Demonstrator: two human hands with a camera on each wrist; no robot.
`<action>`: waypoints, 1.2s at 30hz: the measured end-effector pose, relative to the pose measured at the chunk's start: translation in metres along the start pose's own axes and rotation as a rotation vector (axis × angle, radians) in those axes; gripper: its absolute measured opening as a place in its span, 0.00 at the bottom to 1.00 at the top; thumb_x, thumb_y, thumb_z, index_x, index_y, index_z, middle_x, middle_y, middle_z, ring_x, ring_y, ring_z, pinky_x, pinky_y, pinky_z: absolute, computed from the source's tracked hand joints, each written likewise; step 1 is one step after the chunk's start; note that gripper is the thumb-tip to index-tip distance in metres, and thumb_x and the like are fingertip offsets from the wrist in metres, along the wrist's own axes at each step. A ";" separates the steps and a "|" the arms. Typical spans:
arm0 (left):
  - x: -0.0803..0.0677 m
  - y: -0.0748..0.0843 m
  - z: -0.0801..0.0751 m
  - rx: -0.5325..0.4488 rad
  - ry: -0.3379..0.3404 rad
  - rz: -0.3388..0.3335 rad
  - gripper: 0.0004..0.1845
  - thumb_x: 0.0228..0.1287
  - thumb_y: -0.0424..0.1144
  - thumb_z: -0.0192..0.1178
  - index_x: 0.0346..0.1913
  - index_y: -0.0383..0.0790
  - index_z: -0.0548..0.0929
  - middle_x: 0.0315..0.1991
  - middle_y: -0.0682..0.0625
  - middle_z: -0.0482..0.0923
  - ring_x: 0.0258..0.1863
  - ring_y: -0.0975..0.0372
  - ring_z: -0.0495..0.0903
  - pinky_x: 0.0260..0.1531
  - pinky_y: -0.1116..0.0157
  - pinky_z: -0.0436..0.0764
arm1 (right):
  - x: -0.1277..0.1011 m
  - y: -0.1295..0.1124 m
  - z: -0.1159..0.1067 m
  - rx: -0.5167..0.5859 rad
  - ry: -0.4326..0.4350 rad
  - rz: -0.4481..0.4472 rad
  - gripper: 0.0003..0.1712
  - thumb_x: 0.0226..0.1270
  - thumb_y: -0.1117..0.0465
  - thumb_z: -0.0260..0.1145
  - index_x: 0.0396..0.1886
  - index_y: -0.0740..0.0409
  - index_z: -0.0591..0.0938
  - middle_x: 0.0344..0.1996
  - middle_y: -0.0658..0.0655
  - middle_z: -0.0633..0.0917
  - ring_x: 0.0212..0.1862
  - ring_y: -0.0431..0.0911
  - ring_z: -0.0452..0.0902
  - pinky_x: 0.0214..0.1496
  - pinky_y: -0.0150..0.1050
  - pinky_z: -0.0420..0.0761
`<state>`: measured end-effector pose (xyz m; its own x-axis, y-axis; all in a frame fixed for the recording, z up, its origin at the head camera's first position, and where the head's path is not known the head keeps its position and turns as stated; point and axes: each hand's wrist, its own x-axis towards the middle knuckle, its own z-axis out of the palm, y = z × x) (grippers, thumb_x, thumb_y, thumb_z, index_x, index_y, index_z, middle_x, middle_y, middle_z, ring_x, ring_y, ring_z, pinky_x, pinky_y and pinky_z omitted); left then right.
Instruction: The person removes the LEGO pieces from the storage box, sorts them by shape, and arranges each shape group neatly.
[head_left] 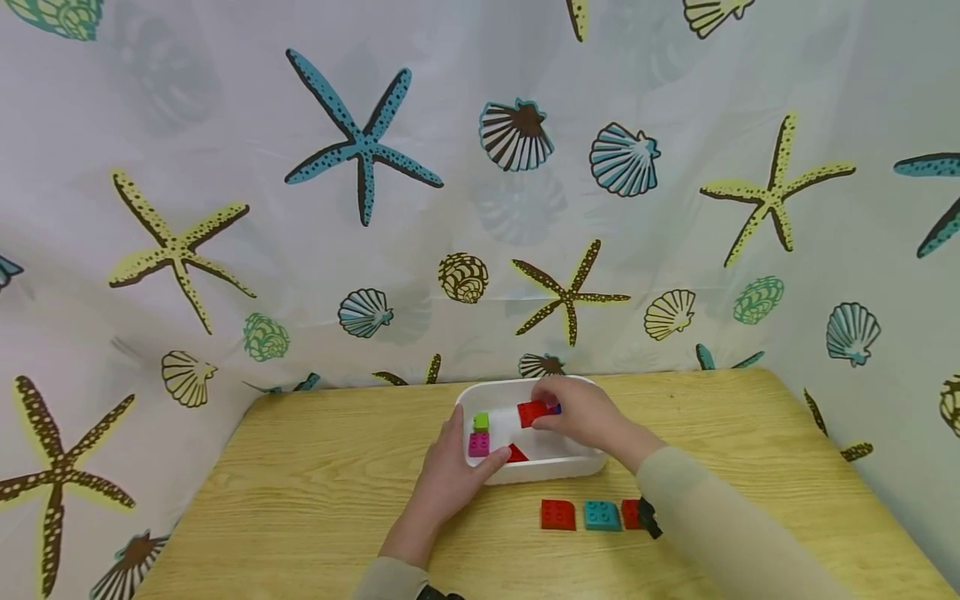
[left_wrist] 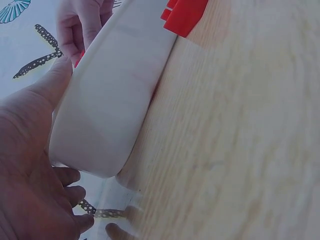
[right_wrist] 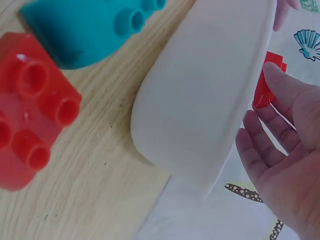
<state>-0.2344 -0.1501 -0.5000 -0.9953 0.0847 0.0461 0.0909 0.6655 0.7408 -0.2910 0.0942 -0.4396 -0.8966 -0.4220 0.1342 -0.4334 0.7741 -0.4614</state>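
The right hand (head_left: 588, 414) reaches into the white tub (head_left: 577, 463) at the back of the surface (head_left: 300, 475), its grip pinching a red brick (head_left: 532, 412) at the fingertips. The brick's long axis runs left to right, stud direction unclear. The left hand (head_left: 450, 475) clasps the tub's near-left rim, thumb over the edge beside a pink brick (head_left: 478, 444).

White oval tub (head_left: 570, 467) upright at far middle of table, rim gripped on left side. Red brick (head_left: 532, 412) pinched above tub interior, studs up, slightly tilted.
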 end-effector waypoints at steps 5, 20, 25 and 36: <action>-0.001 0.000 0.000 -0.003 -0.005 -0.009 0.64 0.70 0.68 0.71 0.90 0.35 0.48 0.88 0.33 0.52 0.82 0.29 0.56 0.77 0.28 0.62 | -0.010 0.000 -0.011 0.037 0.003 0.011 0.22 0.71 0.55 0.82 0.61 0.55 0.89 0.51 0.51 0.89 0.55 0.52 0.86 0.63 0.50 0.87; 0.001 -0.002 0.002 -0.003 -0.008 -0.008 0.63 0.70 0.67 0.71 0.91 0.36 0.47 0.88 0.34 0.51 0.84 0.31 0.55 0.79 0.30 0.59 | -0.051 0.007 -0.045 0.048 0.038 -0.039 0.20 0.72 0.56 0.81 0.59 0.55 0.89 0.49 0.49 0.87 0.53 0.52 0.85 0.61 0.51 0.87; 0.000 -0.002 0.002 -0.002 -0.005 -0.005 0.63 0.71 0.67 0.70 0.90 0.35 0.47 0.88 0.33 0.51 0.84 0.31 0.55 0.79 0.29 0.59 | -0.069 0.013 -0.052 0.048 0.037 -0.025 0.20 0.72 0.56 0.81 0.60 0.53 0.89 0.49 0.48 0.87 0.52 0.50 0.84 0.60 0.52 0.87; -0.001 0.001 0.003 0.001 -0.015 -0.024 0.63 0.71 0.67 0.71 0.91 0.36 0.47 0.89 0.34 0.50 0.85 0.33 0.53 0.79 0.29 0.56 | -0.109 0.033 -0.068 0.055 0.045 0.002 0.20 0.73 0.53 0.81 0.59 0.53 0.89 0.49 0.47 0.88 0.52 0.49 0.85 0.61 0.56 0.88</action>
<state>-0.2336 -0.1477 -0.5014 -0.9966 0.0798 0.0181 0.0669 0.6681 0.7410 -0.2135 0.1980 -0.4094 -0.9012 -0.3980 0.1718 -0.4271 0.7472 -0.5092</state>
